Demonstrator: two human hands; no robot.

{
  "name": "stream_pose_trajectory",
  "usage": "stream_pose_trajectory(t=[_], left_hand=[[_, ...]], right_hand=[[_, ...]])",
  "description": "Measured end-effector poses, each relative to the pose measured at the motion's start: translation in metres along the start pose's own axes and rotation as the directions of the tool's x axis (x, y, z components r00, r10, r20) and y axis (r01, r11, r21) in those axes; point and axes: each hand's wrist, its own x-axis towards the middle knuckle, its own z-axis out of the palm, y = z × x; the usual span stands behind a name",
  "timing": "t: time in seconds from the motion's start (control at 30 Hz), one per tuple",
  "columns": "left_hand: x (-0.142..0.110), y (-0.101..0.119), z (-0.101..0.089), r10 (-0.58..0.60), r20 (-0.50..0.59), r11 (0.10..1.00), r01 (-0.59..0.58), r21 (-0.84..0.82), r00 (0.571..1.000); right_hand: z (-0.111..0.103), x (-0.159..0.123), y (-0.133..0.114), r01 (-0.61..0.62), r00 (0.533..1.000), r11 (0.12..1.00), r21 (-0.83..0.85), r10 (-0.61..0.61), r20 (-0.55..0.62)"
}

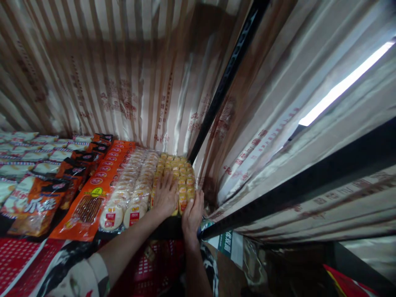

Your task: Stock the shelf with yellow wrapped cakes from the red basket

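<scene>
Rows of small yellow-wrapped packets point(186, 181) stand at the right end of the shelf. Across their top lies my left hand point(166, 194), palm down with fingers stretched out. Along their right side, my right hand point(192, 214) rests upright beside the front packets, fingers extended. Neither hand grips anything that I can see. Just left of the yellow packets are rows of clear-wrapped round white biscuits point(133, 215) with red labels. Orange bags of brown sticks point(89, 208) are lined up beyond them.
Orange-and-black snack bags point(41, 206) and white packets point(18, 169) fill the shelf's left. A black post point(222, 86) rises behind the yellow packets, and a black bar point(297, 181) slants on the right. Printed pleated fabric point(139, 95) hangs behind. Red baskets point(18, 260) stand below.
</scene>
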Motion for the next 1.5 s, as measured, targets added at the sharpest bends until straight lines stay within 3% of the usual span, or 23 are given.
stream_pose_trajectory(t=[0.17,0.27,0.4,0.73,1.07,1.23,1.5], left_hand=[[-0.046,0.012,0.019,-0.001,-0.024,1.0,0.0,-0.005,1.0],[-0.058,0.011,0.03,0.002,-0.06,1.0,-0.002,-0.002,0.998],[-0.059,0.007,0.037,0.008,-0.083,1.0,-0.008,-0.005,0.997],[-0.065,-0.001,0.049,0.075,-0.156,0.996,-0.08,-0.03,0.985],[-0.058,-0.002,0.04,0.057,-0.121,0.998,-0.058,-0.005,0.991],[-0.06,-0.002,0.041,0.037,-0.161,0.999,-0.039,-0.01,0.986],[-0.085,0.005,0.035,0.105,-0.17,0.994,-0.108,-0.006,0.98]], right_hand=[[0.004,-0.029,0.012,0.036,0.996,0.999,-0.018,-0.034,0.087],[0.01,-0.034,0.018,0.084,0.994,0.996,-0.039,-0.081,0.073],[0.016,-0.034,0.021,0.143,0.989,0.987,-0.07,-0.139,0.058],[0.016,-0.035,0.014,0.136,0.988,0.98,-0.144,-0.124,0.089],[0.02,-0.034,0.015,0.176,0.983,0.97,-0.168,-0.163,0.091],[0.018,-0.034,0.014,0.209,0.978,0.965,-0.159,-0.202,0.059],[0.009,-0.04,0.011,0.236,0.972,0.971,-0.044,-0.236,0.018]])
